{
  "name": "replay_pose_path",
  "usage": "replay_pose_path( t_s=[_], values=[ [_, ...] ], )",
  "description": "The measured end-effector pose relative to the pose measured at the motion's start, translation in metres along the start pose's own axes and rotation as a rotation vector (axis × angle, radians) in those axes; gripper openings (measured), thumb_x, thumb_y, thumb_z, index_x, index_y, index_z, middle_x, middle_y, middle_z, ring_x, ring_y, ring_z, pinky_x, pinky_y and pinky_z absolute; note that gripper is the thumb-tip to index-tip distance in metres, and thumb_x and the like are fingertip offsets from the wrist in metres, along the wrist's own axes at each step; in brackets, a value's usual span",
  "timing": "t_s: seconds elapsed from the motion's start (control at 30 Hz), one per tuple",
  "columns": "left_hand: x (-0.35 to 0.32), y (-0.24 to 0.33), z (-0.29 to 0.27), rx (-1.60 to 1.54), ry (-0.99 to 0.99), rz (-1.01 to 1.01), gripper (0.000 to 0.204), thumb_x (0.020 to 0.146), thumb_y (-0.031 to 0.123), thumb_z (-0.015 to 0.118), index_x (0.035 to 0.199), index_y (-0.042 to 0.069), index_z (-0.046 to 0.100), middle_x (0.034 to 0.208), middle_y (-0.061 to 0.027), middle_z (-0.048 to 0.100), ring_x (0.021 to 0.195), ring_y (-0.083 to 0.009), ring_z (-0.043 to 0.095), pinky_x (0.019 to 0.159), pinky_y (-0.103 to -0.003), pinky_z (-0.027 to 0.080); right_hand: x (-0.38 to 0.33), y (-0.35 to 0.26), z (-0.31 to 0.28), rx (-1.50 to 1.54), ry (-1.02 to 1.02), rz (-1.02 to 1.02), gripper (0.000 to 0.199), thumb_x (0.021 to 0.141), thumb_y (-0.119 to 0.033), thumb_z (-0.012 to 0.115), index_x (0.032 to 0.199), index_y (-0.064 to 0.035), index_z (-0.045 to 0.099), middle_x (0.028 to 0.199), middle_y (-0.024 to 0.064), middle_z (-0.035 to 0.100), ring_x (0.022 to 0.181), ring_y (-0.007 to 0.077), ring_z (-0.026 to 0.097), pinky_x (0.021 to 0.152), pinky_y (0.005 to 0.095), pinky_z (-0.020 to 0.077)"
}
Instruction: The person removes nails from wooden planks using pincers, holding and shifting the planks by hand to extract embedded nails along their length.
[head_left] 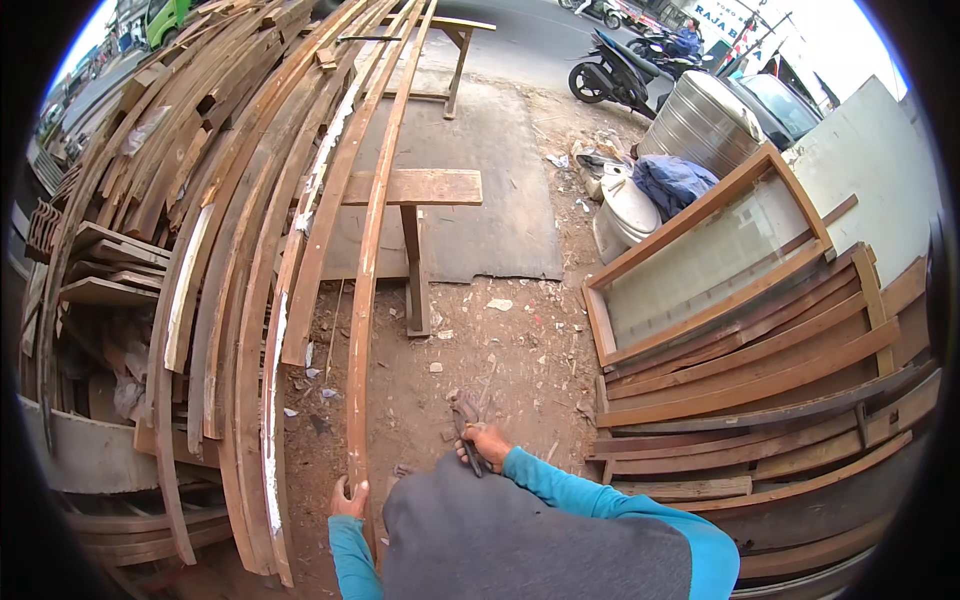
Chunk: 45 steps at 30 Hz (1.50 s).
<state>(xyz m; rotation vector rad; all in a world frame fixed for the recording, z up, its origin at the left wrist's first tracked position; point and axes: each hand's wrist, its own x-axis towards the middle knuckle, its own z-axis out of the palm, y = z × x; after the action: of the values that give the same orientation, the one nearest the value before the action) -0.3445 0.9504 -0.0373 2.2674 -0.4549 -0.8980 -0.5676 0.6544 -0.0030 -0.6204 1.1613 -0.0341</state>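
Pliers (467, 411) sit clenched in the right hand (487, 446), right of the wooden strip (364, 300) the left hand (348, 501) pinches.

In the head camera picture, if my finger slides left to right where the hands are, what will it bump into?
A pile of long boards → the left hand → the right hand, holding a dark pliers-like tool → a stack of wooden planks.

At the upper right, beyond the road (520, 28), a white signboard (727, 22) carries blue capital lettering (716, 14) in two lines (the upper one smaller, the lower bolder), slanting down rightward; its right end is hard to make out.
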Motion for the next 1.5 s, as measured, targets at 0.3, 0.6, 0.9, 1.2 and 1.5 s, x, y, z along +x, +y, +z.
replay_pose_path(
  t_s=[0.3,0.6,0.9,1.2,1.5],
  values=[
    [-0.014,-0.021,0.012,-0.125,-0.054,0.046,0.070,0.091,0.046,0.068,0.142,0.001,0.051,0.128,-0.0260,0.063,0.120,-0.0402,0.060,0.100,-0.045,0.047,-0.017,0.020,0.020,-0.076,0.067,-0.107,0.019,0.097,-0.014,0.051,0.111,-0.0012,0.056,0.088,0.0117,0.068,0.073,0.0201,0.068,0.061,0.0330,0.0581],
    [-0.011,-0.060,0.014,-0.063,-0.050,0.023,0.062,0.098,0.049,0.053,0.138,0.002,0.057,0.131,-0.0244,0.063,0.122,-0.0398,0.059,0.102,-0.045,0.046,-0.008,0.003,0.005,-0.001,0.148,-0.092,0.021,0.098,-0.015,0.051,0.108,0.0021,0.059,0.089,0.0122,0.068,0.074,0.0196,0.068,0.063,0.0317,0.0585],
    [-0.017,-0.057,0.021,-0.119,-0.016,0.007,0.066,0.099,0.053,0.053,0.139,0.001,0.057,0.133,-0.0233,0.062,0.124,-0.0366,0.059,0.104,-0.043,0.045,-0.014,-0.005,0.000,-0.004,0.180,-0.134,0.021,0.098,-0.016,0.050,0.107,0.0008,0.060,0.092,0.0121,0.068,0.076,0.0200,0.068,0.065,0.0328,0.0592],
    [-0.028,-0.047,0.010,-0.117,-0.061,-0.020,0.068,0.093,0.051,0.063,0.137,0.000,0.058,0.131,-0.0223,0.064,0.122,-0.0333,0.061,0.103,-0.041,0.046,-0.018,0.026,0.003,-0.002,0.192,-0.104,0.020,0.097,-0.013,0.050,0.108,0.0012,0.060,0.091,0.0127,0.068,0.073,0.0193,0.068,0.062,0.0325,0.0591],
    [-0.040,-0.055,0.006,0.014,-0.097,-0.147,0.079,0.085,0.058,0.069,0.136,0.000,0.058,0.124,-0.0237,0.067,0.118,-0.0357,0.064,0.100,-0.043,0.048,-0.037,0.032,0.023,-0.088,0.183,-0.086,0.024,0.097,-0.014,0.052,0.112,0.0032,0.059,0.092,0.0128,0.070,0.074,0.0197,0.069,0.062,0.0323,0.0589]
  ],
)
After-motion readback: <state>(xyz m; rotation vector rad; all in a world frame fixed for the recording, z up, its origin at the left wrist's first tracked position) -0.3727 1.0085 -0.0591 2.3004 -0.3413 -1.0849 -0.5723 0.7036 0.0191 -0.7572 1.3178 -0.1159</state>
